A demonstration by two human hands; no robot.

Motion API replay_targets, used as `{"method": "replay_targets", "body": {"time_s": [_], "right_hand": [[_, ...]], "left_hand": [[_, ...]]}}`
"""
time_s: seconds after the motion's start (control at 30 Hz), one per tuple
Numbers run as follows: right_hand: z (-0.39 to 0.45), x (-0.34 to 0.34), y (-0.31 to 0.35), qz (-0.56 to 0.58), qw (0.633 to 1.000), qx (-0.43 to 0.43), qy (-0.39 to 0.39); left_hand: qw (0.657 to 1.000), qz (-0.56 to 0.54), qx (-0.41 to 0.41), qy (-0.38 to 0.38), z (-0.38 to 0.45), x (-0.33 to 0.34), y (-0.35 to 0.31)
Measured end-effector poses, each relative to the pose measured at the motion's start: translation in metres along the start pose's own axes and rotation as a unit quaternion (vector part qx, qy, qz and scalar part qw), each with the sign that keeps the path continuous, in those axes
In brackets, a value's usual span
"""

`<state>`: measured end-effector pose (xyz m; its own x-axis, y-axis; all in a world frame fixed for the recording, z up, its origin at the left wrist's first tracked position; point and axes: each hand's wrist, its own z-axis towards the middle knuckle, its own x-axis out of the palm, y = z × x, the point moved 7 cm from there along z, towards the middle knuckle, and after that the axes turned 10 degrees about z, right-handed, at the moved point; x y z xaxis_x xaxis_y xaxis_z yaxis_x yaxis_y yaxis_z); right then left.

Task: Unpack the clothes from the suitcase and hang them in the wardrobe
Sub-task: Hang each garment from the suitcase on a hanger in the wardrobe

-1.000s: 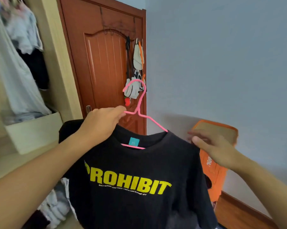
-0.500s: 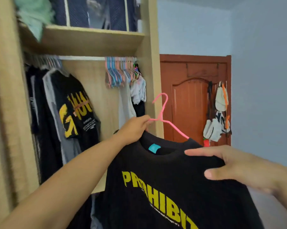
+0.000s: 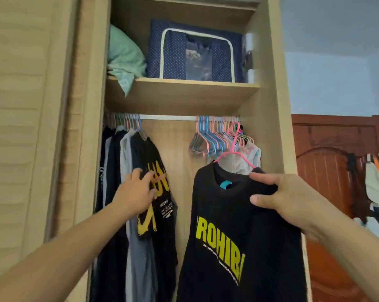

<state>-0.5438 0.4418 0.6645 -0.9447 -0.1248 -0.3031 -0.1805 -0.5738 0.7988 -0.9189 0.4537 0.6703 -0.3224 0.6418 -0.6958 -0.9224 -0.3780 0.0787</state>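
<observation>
Now the right hand (image 3: 291, 201) pinches the shoulder of a black T-shirt (image 3: 232, 236), with the thumb in front and the fingers curled over the top. The shirt has big yellow letters on it. It sits on a pink hanger (image 3: 235, 147), and the hanger's hook is up near the rail (image 3: 169, 117) but I cannot tell if it is on the rail. The shirt is held up in front of the open wardrobe (image 3: 269, 105), on the right side, just under a bunch of bare pink and blue hangers (image 3: 214, 136).

The left hand (image 3: 138, 192) is spread out flat, and its fingers press on a black shirt with yellow print (image 3: 160, 203) that hangs on the left side. More dark and grey clothes (image 3: 118, 192) hang next to that shirt.

Between the two shirts you can see the bare wooden back of the wardrobe.

On the shelf (image 3: 179, 94) above the rail sits a blue dotted storage box (image 3: 195, 51), and a soft green bundle (image 3: 123, 59) lies beside it on the left. A brown door (image 3: 328, 171) is off to the right, with some things hanging on it.
</observation>
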Motion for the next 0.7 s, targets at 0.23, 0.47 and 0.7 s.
{"method": "replay_targets", "body": {"time_s": [0.23,0.47,0.7], "right_hand": [[0.165,0.099,0.056,-0.088,0.994,-0.061,-0.019],[0.298,0.176,0.073,-0.11,0.991,-0.071,-0.036],[0.406,0.26,0.099,-0.234,0.967,-0.098,-0.021]], "left_hand": [[0.971,0.111,-0.072,-0.197,0.079,-0.004,0.167],[0.962,0.021,-0.132,-0.237,0.149,0.002,0.229],[0.942,0.027,-0.127,-0.311,0.16,0.009,0.244]]}}
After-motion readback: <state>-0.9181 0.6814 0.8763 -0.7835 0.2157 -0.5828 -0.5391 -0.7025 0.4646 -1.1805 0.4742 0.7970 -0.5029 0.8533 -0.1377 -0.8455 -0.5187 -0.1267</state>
